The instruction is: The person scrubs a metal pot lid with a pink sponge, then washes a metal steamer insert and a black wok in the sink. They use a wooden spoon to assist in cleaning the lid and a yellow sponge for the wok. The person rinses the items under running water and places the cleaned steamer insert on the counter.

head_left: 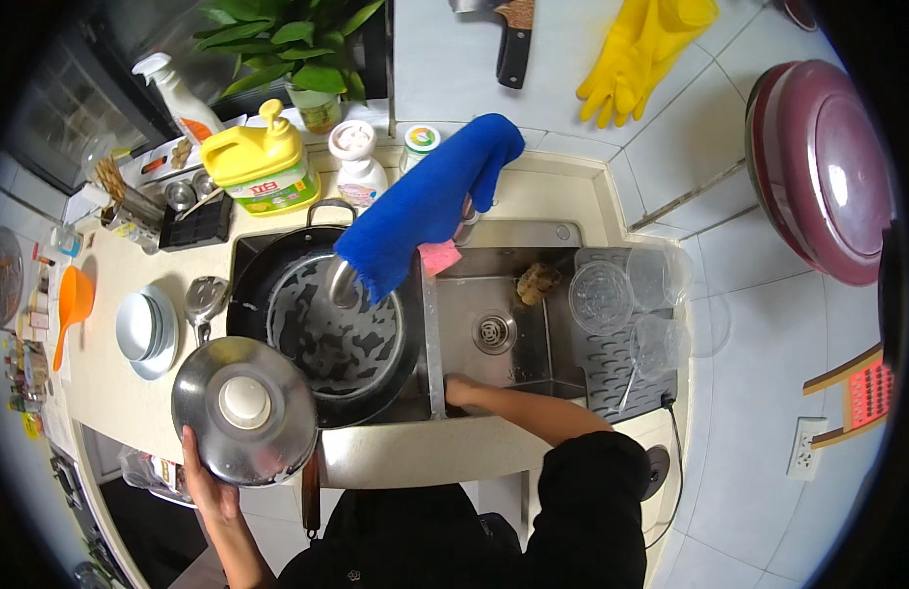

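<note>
My left hand [209,483] grips the rim of a round metal pot lid [268,435] with a pale knob, tilted over the counter's front edge. Behind the lid, a large black wok [240,304] rests over the left sink basin, its inside wet and streaked. The wok's wooden handle [311,491] points toward me. Down in the right basin [469,299], my right hand [461,390] reaches to the near left corner beside the divider; its fingers are hidden. A blue cloth [430,201] hangs over the faucet, with a pink sponge [439,257] just below it.
A brown clump [539,283] lies near the drain [494,333]. Clear containers [601,297] stand on the grey drainboard [612,381] at the right. White bowls [137,326], a metal ladle [206,297] and a yellow detergent jug [258,167] occupy the left counter.
</note>
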A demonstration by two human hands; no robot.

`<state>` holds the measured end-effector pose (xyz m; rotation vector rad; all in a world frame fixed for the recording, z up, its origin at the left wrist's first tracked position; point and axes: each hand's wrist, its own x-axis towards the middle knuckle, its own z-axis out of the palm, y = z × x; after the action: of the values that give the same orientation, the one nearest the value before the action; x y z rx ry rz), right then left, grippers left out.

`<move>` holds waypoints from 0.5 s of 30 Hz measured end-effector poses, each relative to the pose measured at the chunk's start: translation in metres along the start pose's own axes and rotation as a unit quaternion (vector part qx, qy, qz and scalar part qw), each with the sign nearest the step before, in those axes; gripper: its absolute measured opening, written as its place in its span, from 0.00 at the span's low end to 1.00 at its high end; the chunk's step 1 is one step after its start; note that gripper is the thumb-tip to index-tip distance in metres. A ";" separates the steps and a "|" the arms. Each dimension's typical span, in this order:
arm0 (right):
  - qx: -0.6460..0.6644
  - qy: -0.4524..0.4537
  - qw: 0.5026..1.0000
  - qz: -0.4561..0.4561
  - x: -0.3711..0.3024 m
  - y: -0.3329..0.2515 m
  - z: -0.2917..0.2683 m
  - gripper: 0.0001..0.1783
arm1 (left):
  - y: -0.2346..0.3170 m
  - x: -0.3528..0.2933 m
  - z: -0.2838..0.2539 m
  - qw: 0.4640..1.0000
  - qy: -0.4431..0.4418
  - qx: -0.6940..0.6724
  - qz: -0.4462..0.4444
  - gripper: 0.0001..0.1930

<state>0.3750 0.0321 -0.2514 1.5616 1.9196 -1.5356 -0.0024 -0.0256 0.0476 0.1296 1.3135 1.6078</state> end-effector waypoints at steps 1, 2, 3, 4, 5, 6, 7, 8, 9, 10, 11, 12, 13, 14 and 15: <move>0.027 0.014 0.999 0.041 -0.024 -0.025 -0.018 0.19 | 0.001 0.001 -0.003 1.000 -0.001 -0.016 -0.018 0.22; 0.015 0.003 0.998 0.056 -0.046 -0.050 -0.036 0.18 | 0.001 0.001 -0.003 1.000 -0.002 -0.019 -0.019 0.22; 0.005 -0.005 0.997 0.073 -0.063 -0.068 -0.050 0.17 | 0.001 0.001 0.000 1.000 -0.005 -0.022 -0.021 0.22; -0.006 -0.014 0.996 0.090 -0.072 -0.077 -0.055 0.16 | 0.002 0.002 0.001 0.999 -0.007 -0.025 -0.023 0.23; -0.025 -0.019 0.996 0.083 -0.071 -0.079 -0.054 0.14 | 0.001 0.004 -0.002 0.999 -0.007 -0.034 -0.021 0.23; -0.043 -0.024 0.996 0.076 -0.069 -0.079 -0.052 0.12 | 0.003 0.002 -0.003 0.999 -0.003 -0.035 -0.020 0.23; -0.060 -0.029 0.995 0.069 -0.068 -0.079 -0.051 0.10 | 0.004 0.000 -0.003 0.999 0.000 -0.036 -0.021 0.23; -0.043 -0.048 0.994 0.090 -0.069 -0.087 -0.055 0.10 | 0.005 -0.001 -0.004 0.999 0.003 -0.037 -0.020 0.23; -0.025 -0.068 0.991 0.112 -0.071 -0.099 -0.061 0.10 | 0.006 0.000 -0.008 0.999 -0.009 -0.047 -0.025 0.23; -0.034 -0.084 0.992 0.084 -0.068 -0.096 -0.061 0.10 | 0.006 0.001 -0.012 0.998 -0.012 -0.057 -0.029 0.23; -0.043 -0.099 0.993 0.056 -0.067 -0.093 -0.061 0.10 | 0.006 0.003 -0.017 0.997 -0.015 -0.069 -0.034 0.23; -0.077 -0.111 0.991 -0.020 -0.063 -0.078 -0.057 0.10 | 0.006 0.006 -0.020 0.996 -0.020 -0.079 -0.041 0.23; -0.113 -0.092 0.987 -0.066 -0.061 -0.063 -0.053 0.10 | 0.006 0.007 -0.021 0.996 -0.025 -0.080 -0.042 0.23; -0.155 -0.071 0.979 -0.115 -0.062 -0.061 -0.054 0.09 | 0.007 0.006 -0.023 0.996 -0.025 -0.082 -0.037 0.23; -0.196 -0.021 0.971 -0.136 -0.073 -0.076 -0.057 0.08 | 0.009 0.005 -0.026 0.996 -0.023 -0.081 -0.034 0.23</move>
<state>0.3656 0.0443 -0.1323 1.1287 2.3120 -1.1653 -0.0266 -0.0385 0.0412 0.0219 1.1352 1.6374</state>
